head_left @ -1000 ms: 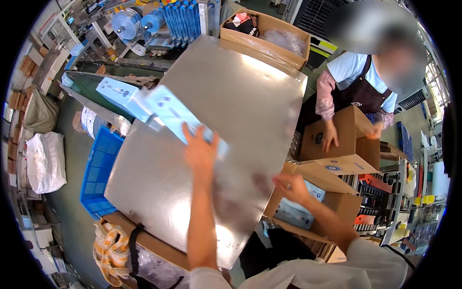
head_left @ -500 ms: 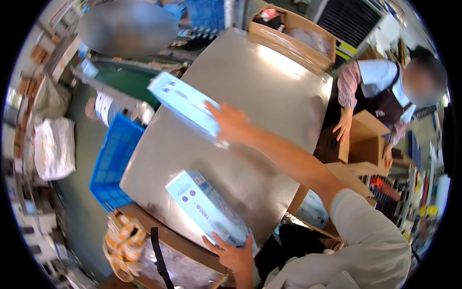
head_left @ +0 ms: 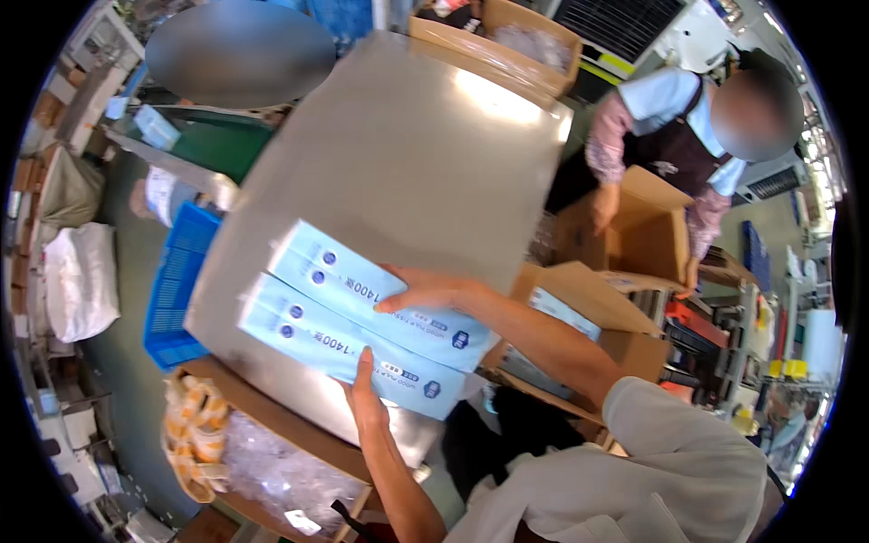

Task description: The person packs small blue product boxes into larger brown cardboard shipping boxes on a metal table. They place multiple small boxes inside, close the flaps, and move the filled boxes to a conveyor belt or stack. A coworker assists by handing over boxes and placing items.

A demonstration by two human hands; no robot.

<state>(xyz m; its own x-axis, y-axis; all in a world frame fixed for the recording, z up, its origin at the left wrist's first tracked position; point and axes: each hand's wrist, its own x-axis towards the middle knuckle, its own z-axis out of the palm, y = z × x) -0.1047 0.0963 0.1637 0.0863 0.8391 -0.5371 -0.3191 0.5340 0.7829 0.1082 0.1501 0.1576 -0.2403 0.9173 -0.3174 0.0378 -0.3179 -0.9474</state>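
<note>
Two long, light-blue tissue packs lie side by side on the metal table [head_left: 389, 127], slanting toward my body. Along the outer edge of the near tissue pack [head_left: 317, 339] is my left hand [head_left: 367, 398], thumb on its top and fingers partly hidden at its side. My right hand [head_left: 434, 291] grips the far tissue pack [head_left: 335, 271] from its far side, thumb across the top. The long sides of the packs touch or nearly touch.
Beside my right arm an open carton [head_left: 625, 348] holds more light-blue packs. A co-worker handles another open carton [head_left: 647, 231]. A blue crate [head_left: 176, 290] stands left; a carton of clear plastic [head_left: 281, 466] sits at the near left, and another box [head_left: 507, 50] at the far edge.
The far pack, held up in my right hand before, has come down toward me beside the other pack. My left hand has moved left along the near pack. The whole view has shifted.
</note>
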